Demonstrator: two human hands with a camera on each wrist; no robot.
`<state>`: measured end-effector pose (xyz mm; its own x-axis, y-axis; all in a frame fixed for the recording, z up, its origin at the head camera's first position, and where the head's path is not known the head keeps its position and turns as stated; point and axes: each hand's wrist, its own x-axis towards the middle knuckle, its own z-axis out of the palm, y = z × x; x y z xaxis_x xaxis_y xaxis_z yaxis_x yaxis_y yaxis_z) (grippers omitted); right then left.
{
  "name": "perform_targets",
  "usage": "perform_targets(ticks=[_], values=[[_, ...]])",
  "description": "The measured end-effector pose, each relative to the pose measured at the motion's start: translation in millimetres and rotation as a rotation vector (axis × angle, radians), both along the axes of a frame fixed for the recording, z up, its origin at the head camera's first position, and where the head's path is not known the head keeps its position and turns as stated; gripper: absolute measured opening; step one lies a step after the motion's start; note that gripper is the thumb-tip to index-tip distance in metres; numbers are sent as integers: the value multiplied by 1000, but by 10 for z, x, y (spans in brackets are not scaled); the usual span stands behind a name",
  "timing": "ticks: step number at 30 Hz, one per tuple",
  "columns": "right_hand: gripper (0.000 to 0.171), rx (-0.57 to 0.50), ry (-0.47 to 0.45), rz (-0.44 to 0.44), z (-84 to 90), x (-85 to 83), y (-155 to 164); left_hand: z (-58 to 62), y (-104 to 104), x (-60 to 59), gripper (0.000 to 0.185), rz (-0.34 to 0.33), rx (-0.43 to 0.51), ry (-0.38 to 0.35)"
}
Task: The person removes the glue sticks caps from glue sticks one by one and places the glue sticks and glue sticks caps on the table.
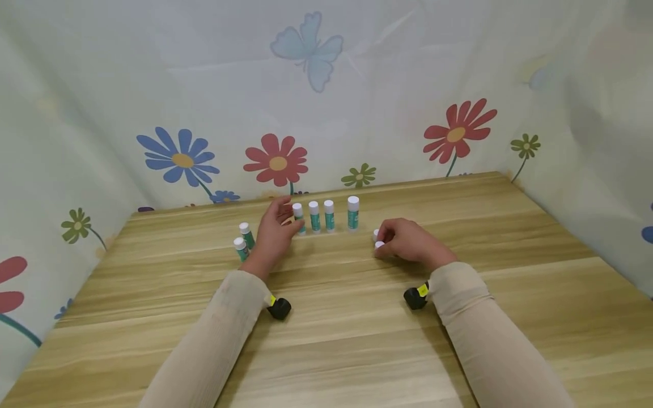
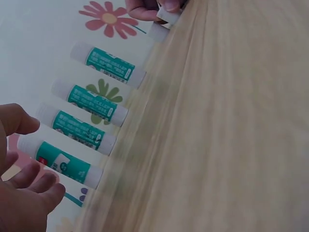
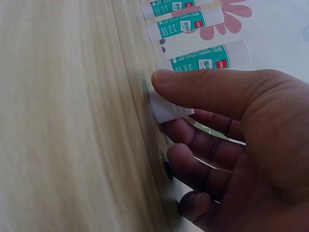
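My left hand [image 1: 275, 232] reaches round the leftmost glue stick [image 2: 65, 162] of an upright row, its thumb near the cap and its fingers loosely bent, with gaps showing in the left wrist view. That stick has a green label and a white cap. Three more glue sticks, among them a larger one [image 1: 353, 213], stand to its right. Over to the right, my right hand [image 1: 408, 242] pinches a small white cap [image 3: 166, 108] between thumb and index finger, low at the tabletop. Right behind it is a second white cap [image 1: 376, 233], partly hidden by the fingers.
Two more glue sticks [image 1: 246, 235] stand left of my left wrist, the nearer one partly covered by it. The wooden table [image 1: 336, 328] ends at the back against a flower-printed curtain [image 1: 388, 113]. A black camera [image 1: 279, 309] sits at each wrist.
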<state>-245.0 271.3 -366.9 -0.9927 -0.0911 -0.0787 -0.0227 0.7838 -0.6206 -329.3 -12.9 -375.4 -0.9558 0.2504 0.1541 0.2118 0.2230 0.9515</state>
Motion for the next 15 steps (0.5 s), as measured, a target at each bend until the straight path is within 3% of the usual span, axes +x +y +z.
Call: perform_targets(ticks=[15], values=[[25,4,3,3,16,-5,-11,-175,55,-128,45,27,51,-115]])
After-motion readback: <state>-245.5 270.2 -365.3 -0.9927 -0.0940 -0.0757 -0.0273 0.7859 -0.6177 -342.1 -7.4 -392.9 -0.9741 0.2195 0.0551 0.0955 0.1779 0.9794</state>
